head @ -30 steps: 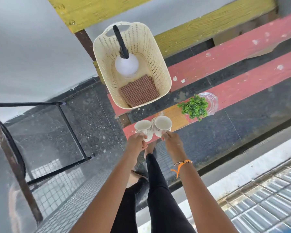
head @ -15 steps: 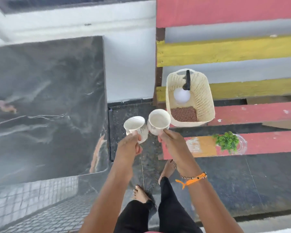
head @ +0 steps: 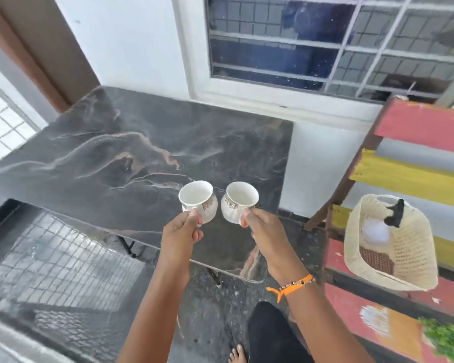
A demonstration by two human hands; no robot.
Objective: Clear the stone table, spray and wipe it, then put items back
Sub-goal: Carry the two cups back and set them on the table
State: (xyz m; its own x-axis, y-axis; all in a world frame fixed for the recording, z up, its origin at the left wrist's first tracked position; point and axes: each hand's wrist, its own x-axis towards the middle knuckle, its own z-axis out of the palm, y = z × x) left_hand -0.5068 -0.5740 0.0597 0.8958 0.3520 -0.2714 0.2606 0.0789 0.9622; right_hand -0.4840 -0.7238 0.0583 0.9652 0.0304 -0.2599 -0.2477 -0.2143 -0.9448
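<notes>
each hand [head: 180,233] [head: 264,229] grips a cup [head: 198,200] [head: 238,201] over the stone table [head: 116,153], basket [head: 393,244] at right

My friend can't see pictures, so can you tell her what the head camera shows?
A person holds two white cups above a dark stone table, one in the left hand and one in the right hand. To the right, a cream basket sits on a red and yellow bench.
</notes>
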